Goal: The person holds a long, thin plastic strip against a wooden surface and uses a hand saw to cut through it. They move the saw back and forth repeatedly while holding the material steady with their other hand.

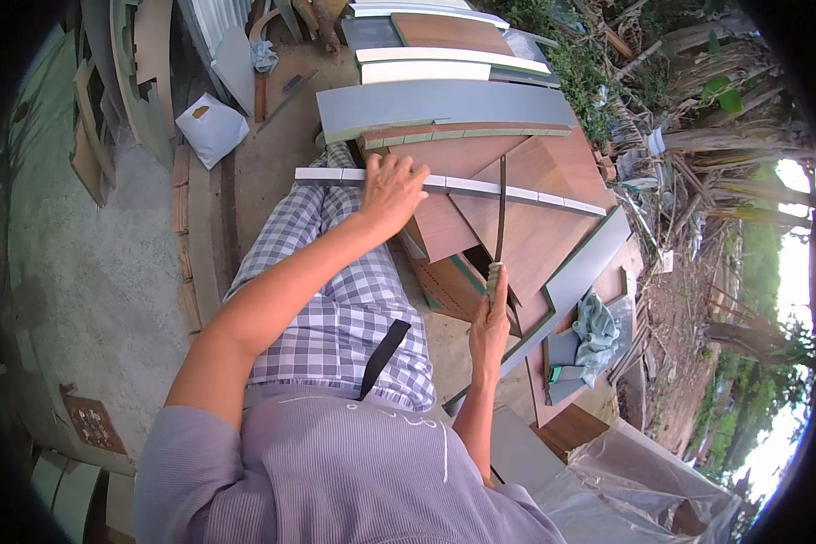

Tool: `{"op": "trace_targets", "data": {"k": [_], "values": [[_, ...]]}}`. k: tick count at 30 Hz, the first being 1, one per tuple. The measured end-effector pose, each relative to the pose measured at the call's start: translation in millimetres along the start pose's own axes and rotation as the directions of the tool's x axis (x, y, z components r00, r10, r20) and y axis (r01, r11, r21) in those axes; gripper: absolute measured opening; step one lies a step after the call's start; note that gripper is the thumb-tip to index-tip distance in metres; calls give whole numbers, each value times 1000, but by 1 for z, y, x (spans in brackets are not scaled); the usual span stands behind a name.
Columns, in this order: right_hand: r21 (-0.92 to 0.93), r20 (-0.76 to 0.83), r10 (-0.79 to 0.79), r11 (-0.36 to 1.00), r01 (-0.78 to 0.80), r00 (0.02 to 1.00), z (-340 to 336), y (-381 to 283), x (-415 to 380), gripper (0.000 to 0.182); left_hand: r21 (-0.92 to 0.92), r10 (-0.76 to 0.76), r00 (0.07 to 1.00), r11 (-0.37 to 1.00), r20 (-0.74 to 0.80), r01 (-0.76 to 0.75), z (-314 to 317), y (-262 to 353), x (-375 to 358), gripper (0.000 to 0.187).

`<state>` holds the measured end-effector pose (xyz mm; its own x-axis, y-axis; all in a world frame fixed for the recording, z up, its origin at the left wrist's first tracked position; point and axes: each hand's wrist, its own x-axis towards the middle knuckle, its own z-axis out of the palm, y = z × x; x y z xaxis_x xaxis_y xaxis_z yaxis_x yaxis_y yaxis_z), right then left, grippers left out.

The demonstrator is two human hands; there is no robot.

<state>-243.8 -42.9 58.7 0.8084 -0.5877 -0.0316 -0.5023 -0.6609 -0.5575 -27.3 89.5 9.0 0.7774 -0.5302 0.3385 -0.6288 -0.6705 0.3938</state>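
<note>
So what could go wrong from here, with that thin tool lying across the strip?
The thin dark tool in the right hand might slip along the pale strip and catch the bare left hand holding it. The panels beneath lie at odd angles, so they could shift. The strip's near end reaches over the checked trousers, so pressing there might tip it.

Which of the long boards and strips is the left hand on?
The narrow white strip crossed by thin dark lines, one end over the grey checked trousers. The wide grey board lies farther off, clear of the left hand.
</note>
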Motion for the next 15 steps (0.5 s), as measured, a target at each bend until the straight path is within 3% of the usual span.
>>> {"op": "trace_targets", "data": {"k": [3, 4, 6, 7, 9, 15], "values": [[-36, -60, -97, 995, 95, 993, 8, 11, 1, 61, -16, 49, 998, 999, -28, -50, 12, 25, 17, 33], [-38, -57, -96, 995, 94, 994, 6, 8, 2, 61, -19, 79, 996, 997, -48, -80, 19, 33, 21, 32], [33, 61, 77, 996, -80, 995, 2, 1, 9, 59, -12, 85, 996, 996, -33, -85, 30, 45, 28, 30], [29, 63, 80, 996, -81, 995, 3, 2, 17, 59, -2, 96, 995, 995, -22, -96, 34, 49, 31, 28], [33, -17, -61, 998, 62, 998, 8, 4, 35, 57, -29, 76, 997, 997, 3, -76, 35, 52, 31, 27], [-2, 37, -8, 1000, 8, 999, 5, -21, 69, 58, -3, 44, 999, 999, -16, -44, 34, 51, 31, 21]]}}
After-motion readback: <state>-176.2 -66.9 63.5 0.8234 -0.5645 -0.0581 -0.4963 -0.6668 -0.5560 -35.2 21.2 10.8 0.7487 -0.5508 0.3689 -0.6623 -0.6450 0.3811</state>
